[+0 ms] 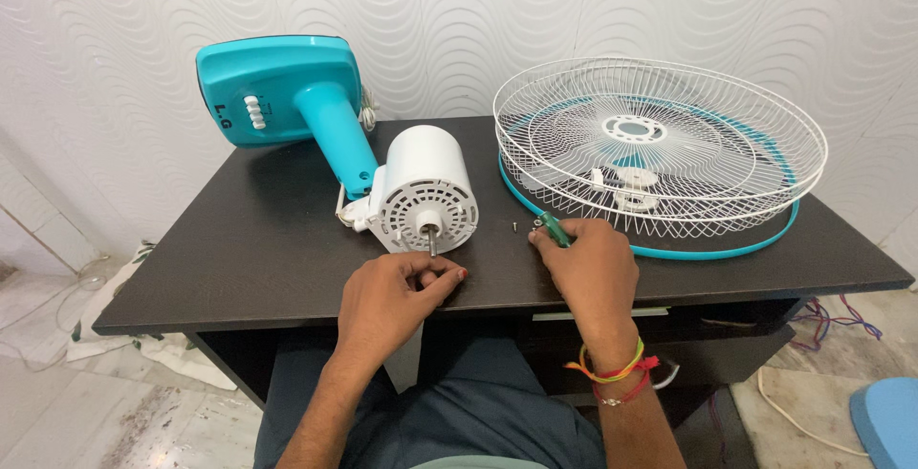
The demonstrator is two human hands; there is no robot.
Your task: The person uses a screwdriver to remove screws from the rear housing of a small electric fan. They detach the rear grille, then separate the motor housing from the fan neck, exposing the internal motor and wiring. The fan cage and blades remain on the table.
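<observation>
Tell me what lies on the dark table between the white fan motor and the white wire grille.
Head view: small dark screws on bare table, beside the right hand gripping a green-handled tool.

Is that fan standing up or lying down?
Lying down: the fan body rests on the table, turquoise base tipped against the wall.

Bright, even indoor light, no harsh glare. Soft shadows under white fan motor housing (424, 192) and wire fan guard (660, 144) on dark tabletop (258, 249). Focus sharp throughout; mild wide-angle stretch at edges.
</observation>
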